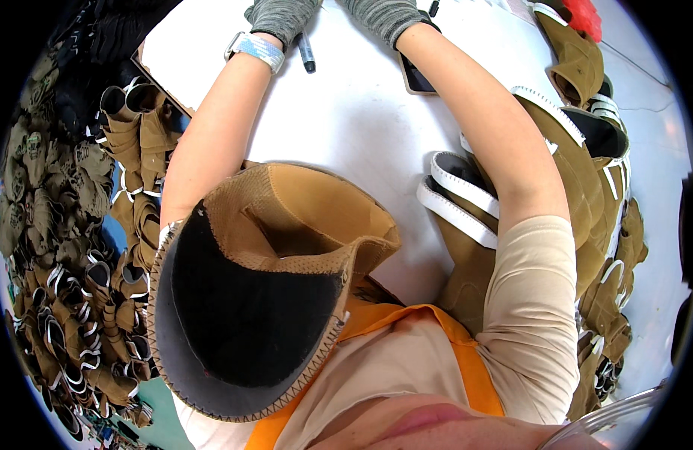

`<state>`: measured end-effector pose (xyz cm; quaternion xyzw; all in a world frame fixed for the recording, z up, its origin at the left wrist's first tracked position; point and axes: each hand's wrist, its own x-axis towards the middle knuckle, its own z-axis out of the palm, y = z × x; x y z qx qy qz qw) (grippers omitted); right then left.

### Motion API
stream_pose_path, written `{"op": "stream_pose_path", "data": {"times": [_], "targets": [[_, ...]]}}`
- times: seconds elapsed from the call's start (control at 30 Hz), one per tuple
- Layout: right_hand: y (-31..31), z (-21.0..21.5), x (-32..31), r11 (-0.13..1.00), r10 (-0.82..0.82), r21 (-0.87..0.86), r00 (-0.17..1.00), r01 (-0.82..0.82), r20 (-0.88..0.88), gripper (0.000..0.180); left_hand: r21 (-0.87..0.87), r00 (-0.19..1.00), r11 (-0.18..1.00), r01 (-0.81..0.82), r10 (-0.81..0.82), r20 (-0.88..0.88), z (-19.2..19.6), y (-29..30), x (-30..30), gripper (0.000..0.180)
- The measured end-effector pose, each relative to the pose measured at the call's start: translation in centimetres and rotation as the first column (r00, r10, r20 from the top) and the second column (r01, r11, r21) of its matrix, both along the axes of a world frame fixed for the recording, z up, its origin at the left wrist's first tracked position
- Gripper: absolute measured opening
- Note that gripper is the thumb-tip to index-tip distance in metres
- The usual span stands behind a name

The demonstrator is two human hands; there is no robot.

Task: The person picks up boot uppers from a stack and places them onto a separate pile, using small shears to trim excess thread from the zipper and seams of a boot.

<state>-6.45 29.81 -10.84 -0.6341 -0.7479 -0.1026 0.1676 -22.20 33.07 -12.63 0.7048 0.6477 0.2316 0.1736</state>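
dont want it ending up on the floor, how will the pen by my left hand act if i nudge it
The pen may well roll: it looks round and lies on a flat white tabletop. Being slim, it is probably light, so a small push could shift it. Its straight shape suggests it will stay stiff.

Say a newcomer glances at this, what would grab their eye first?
Probably the large brown curved piece with a black and grey surface, lower left of centre. Then the grey-gloved left hand and right hand at the top edge, a pen near the left one, and the orange straps at the chest.
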Motion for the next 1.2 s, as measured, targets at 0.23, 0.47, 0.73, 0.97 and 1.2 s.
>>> {"op": "stream_pose_path", "data": {"times": [0.23,0.47,0.73,0.97,1.2], "targets": [[0.3,-0.1,0.5,0.998,0.014,-0.058,0.998,-0.018,-0.069,0.024,-0.059,0.999,0.998,0.001,-0.003,-0.032,0.4,0.2,0.1,0.043],[0.3,0.4,-0.2,0.998,-0.045,-0.049,0.996,0.048,0.074,0.028,-0.005,1.0,1.0,0.024,-0.024,-0.012,-0.2,0.3,0.0,0.043],[0.2,0.8,-0.2,0.992,-0.066,-0.117,0.977,0.043,-0.203,0.03,-0.033,1.0,0.999,0.002,-0.003,-0.014,-0.1,0.4,0.1,0.045],[2.1,-1.7,3.0,0.994,0.038,-0.086,0.959,-0.064,-0.281,0.032,-0.002,0.999,0.999,0.036,-0.036,-0.014,-0.4,0.5,1.0,0.046],[4.2,-3.0,2.8,0.983,0.051,-0.163,0.986,-0.078,-0.161,0.032,-0.008,1.0,1.0,0.016,-0.016,0.012,-0.8,0.6,-0.1,0.045]]}}
